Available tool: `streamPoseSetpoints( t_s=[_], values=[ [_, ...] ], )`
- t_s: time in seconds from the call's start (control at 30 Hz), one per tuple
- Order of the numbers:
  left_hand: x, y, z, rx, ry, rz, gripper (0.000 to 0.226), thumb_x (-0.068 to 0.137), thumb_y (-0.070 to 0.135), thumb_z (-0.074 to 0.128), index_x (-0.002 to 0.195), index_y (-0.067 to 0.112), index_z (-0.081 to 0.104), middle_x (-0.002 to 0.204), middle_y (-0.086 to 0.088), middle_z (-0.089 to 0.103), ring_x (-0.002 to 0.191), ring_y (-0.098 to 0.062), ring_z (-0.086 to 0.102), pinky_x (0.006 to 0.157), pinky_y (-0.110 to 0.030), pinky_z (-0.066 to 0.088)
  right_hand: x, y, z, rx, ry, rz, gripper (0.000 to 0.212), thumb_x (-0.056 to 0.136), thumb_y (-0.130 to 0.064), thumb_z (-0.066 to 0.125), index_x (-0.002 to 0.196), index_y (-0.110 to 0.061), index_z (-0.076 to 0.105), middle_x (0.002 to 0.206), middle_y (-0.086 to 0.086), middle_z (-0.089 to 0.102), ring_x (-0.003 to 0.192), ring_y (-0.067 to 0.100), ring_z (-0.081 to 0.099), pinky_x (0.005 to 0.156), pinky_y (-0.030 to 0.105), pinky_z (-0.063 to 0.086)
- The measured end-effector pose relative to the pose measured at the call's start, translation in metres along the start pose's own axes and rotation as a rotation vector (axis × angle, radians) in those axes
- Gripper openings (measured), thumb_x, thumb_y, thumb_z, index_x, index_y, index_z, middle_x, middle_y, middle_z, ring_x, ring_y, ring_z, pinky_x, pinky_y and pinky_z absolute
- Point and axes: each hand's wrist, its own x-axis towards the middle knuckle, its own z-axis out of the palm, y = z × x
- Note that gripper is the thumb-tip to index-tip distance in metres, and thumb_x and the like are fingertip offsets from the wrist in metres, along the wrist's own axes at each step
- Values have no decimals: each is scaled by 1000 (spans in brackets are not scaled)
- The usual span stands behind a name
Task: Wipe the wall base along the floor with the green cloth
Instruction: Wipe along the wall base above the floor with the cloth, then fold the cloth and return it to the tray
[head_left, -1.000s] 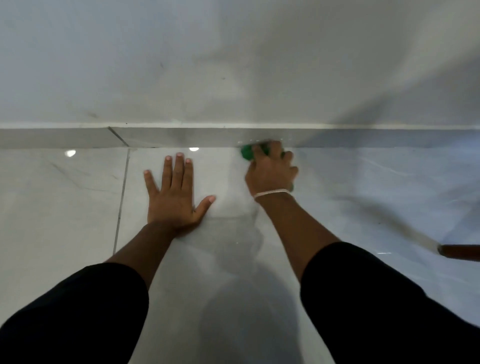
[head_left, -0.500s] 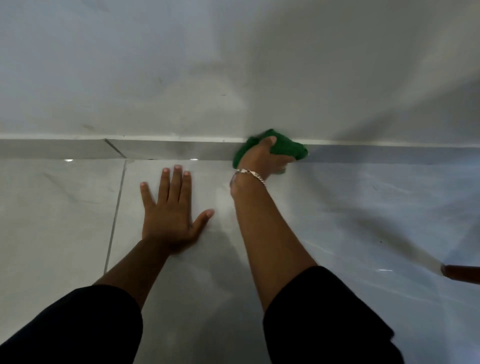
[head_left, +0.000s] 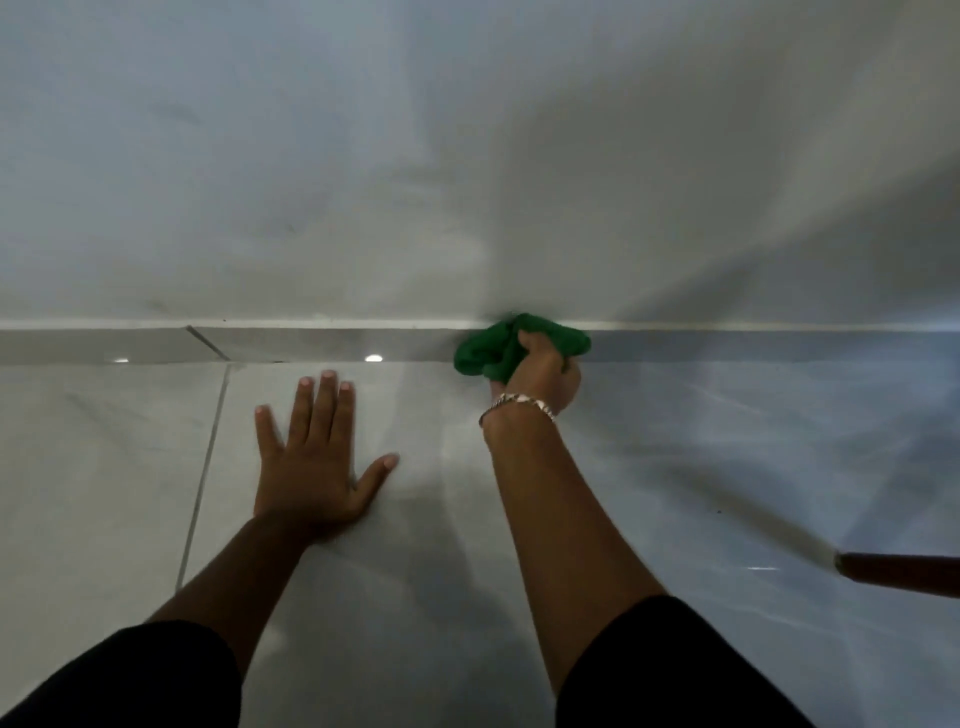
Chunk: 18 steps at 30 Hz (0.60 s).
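Pale tiled floor meeting white wall, grey wall base running left to right at the far edge. Left hand flat on the floor, fingers spread, likely bracing body weight. Right hand fisted around bunched green cloth, pressing it against the wall base for wiping.

Indoor room, probably domestic; kind uncertain. Glossy pale floor tiles with grout lines meet a grey skirting beneath a plain wall.
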Motion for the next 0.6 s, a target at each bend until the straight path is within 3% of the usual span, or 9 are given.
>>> streamPoseSetpoints(
  t_s=[0.07, 0.13, 0.2, 0.3, 0.4, 0.5, 0.6],
  values=[
    [3, 13, -24, -195, -79, -107, 92, 88, 74, 20, 157, 15, 0, 167, -7, -9, 154, -26, -9, 118, -61, -5, -11, -9, -9, 26, -110, 95, 41, 77, 6, 59, 118, -2, 59, 104, 14, 67, 83, 25, 66, 63, 41, 61],
    [5, 35, -76, -835, -216, -289, 76, 96, 60, 28, 156, 14, 15, 168, -9, 10, 154, -27, 7, 121, -55, 4, -26, -25, -16, 64, -228, 173, 39, 80, 5, 56, 118, -4, 60, 100, 12, 64, 86, 25, 64, 58, 36, 59],
    [6, 59, -131, -1442, -240, -342, 70, 96, 59, 28, 154, 20, 25, 163, -5, 29, 150, -23, 25, 121, -48, 17, -47, -46, -22, 27, -323, 187, 48, 80, 7, 56, 126, -5, 56, 105, 13, 63, 96, 29, 63, 69, 42, 60],
    [-9, 99, -207, -1645, -295, -307, 72, 92, 67, 27, 143, 19, 47, 143, -6, 57, 135, -24, 49, 115, -47, 34, -102, -79, -20, -244, -420, 89, 56, 76, 15, 59, 127, -10, 57, 120, 16, 64, 110, 35, 61, 89, 53, 54],
    [-43, 132, -266, -1709, -467, -257, 71, 86, 66, 42, 129, 13, 62, 120, -12, 72, 113, -28, 68, 96, -44, 55, -166, -115, -14, -594, -488, -105, 55, 77, 13, 58, 126, -13, 59, 135, 11, 56, 121, 29, 55, 100, 48, 49],
    [-84, 155, -323, -1731, -376, -332, 38, 93, 29, 60, 123, 7, 64, 118, -19, 72, 112, -39, 67, 83, -48, 59, -230, -167, -10, -820, -504, -294, 57, 74, 2, 46, 128, -14, 58, 139, 3, 52, 128, 19, 48, 106, 44, 45],
    [-127, 176, -397, -1850, -342, -441, 33, 91, 1, 56, 124, 1, 60, 118, -25, 70, 105, -43, 68, 72, -48, 62, -294, -237, 0, -853, -363, -342, 59, 78, -6, 53, 135, -21, 49, 139, -3, 50, 126, 19, 50, 103, 48, 47]
  ],
)
